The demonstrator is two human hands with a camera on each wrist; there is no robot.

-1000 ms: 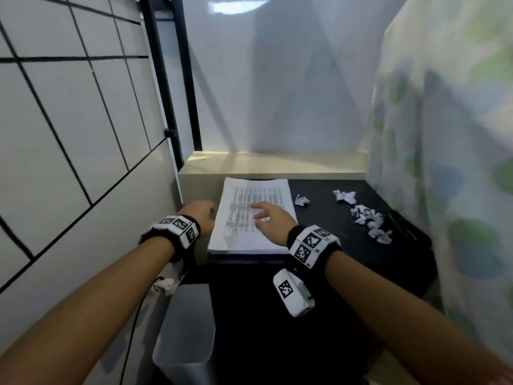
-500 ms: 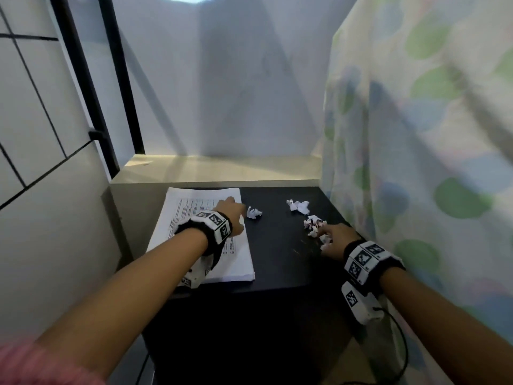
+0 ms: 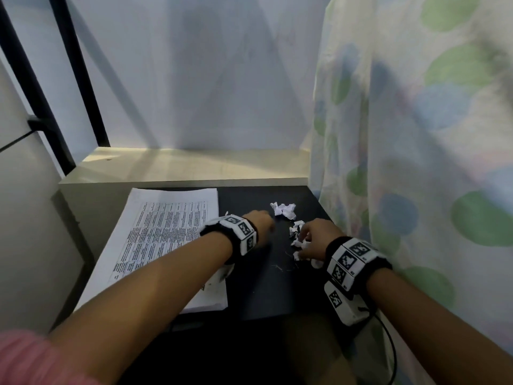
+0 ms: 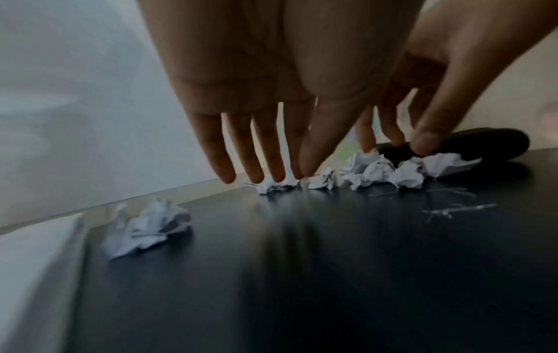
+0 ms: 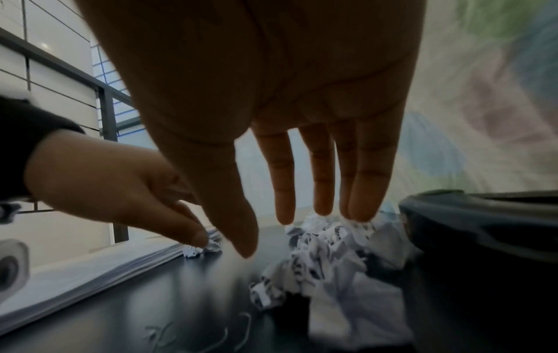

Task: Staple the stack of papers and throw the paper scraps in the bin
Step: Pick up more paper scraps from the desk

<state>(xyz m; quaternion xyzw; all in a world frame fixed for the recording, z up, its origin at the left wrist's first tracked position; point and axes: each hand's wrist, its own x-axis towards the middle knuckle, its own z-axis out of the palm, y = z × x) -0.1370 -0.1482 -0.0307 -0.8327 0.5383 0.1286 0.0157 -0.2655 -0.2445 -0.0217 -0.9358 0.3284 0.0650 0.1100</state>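
A white printed paper stack (image 3: 166,234) lies on the left of the black table (image 3: 258,284). Crumpled paper scraps (image 3: 283,210) sit farther back, and a cluster of scraps (image 3: 296,238) lies to the right. My left hand (image 3: 268,222) hovers over the table with straight fingers (image 4: 211,148), holding nothing. One small scrap (image 4: 144,227) lies just to its left. My right hand (image 3: 302,237) reaches down with straight fingers (image 5: 320,179), its fingertips touching the scrap cluster (image 5: 326,253). A black stapler (image 5: 483,227) lies right beside that cluster. No bin shows.
A flowered curtain (image 3: 416,134) hangs close along the table's right side. A pale ledge (image 3: 188,168) and a wall stand behind the table. Loose staples (image 4: 453,207) lie on the table near the scraps.
My left hand has moved right, off the paper stack and past the small scrap. My right hand stays at the scrap cluster and has shifted slightly forward over it.
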